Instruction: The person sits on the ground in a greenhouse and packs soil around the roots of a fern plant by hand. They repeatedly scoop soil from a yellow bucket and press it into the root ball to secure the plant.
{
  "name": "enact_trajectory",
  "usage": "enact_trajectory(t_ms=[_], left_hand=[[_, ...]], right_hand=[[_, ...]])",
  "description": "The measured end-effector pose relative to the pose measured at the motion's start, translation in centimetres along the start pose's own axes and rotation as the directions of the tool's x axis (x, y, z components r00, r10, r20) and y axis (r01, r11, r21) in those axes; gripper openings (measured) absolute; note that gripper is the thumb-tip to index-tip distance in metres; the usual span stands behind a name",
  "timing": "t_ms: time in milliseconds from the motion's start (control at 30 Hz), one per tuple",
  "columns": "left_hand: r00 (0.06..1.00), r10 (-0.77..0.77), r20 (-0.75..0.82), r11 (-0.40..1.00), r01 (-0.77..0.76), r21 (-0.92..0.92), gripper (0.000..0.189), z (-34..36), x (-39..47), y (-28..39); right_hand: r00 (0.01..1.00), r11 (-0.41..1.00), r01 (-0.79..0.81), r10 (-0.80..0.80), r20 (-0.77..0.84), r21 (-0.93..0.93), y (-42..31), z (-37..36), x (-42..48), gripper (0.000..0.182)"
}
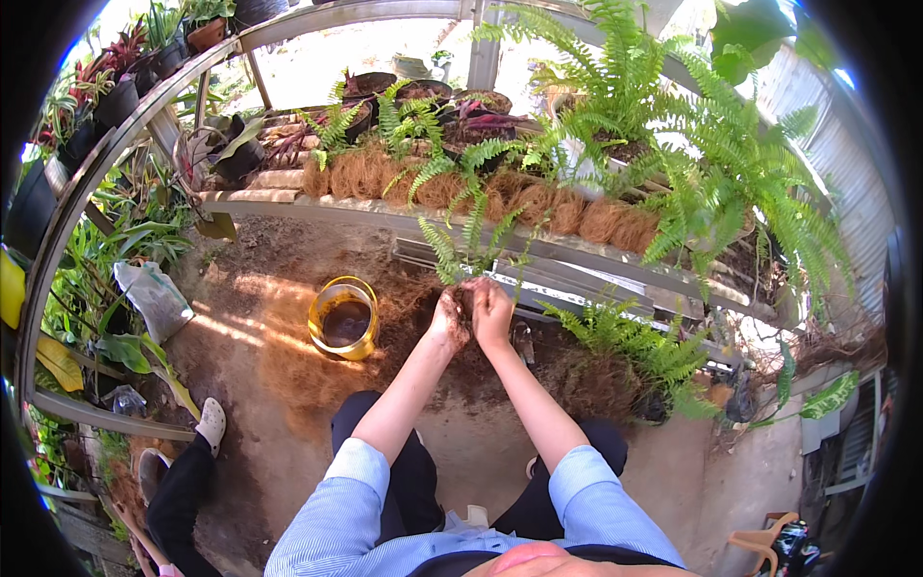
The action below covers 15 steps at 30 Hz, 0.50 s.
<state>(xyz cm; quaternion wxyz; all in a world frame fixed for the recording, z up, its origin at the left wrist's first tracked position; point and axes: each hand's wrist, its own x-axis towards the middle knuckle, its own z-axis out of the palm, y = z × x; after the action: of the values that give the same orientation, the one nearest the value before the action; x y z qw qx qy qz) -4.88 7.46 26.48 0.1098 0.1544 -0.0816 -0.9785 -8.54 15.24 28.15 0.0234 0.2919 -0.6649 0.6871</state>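
Both of my hands meet in front of me around the soil-covered base of a small fern (472,241). My left hand (448,317), smeared with dark soil, presses its root clump from one side. On the other side my right hand (493,309) curls its fingers in. Green fronds rise above my fingers; most of the roots are hidden by my hands. To the left, a yellow bucket (363,351) with its handle up holds dark, wet-looking contents. Loose soil and brown fibre (310,368) cover the ground around it.
A wooden bench (346,214) ahead carries a row of coconut-fibre clumps (440,190) and potted plants. More ferns (634,346) sit on the ground at right. At left are a filled plastic sack (153,299) and another person's leg (180,498). A brown plastic chair (757,541) stands lower right.
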Motion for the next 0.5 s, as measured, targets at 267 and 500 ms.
enact_trajectory(t_ms=[267, 500], left_hand=[[0.968, 0.218, -0.121, 0.958, -0.188, 0.216, 0.036, 3.0, -1.4, -1.9], [0.983, 0.139, 0.118, 0.988, -0.146, 0.048, 0.028, 2.5, -2.6, 1.0]], right_hand=[[0.954, 0.973, -0.109, 0.161, -0.254, 0.205, 2.7, 1.8, -1.2, 0.039], [0.89, 0.837, 0.457, -0.429, 0.158, -0.302, -4.9, 0.2, -0.3, 0.02]])
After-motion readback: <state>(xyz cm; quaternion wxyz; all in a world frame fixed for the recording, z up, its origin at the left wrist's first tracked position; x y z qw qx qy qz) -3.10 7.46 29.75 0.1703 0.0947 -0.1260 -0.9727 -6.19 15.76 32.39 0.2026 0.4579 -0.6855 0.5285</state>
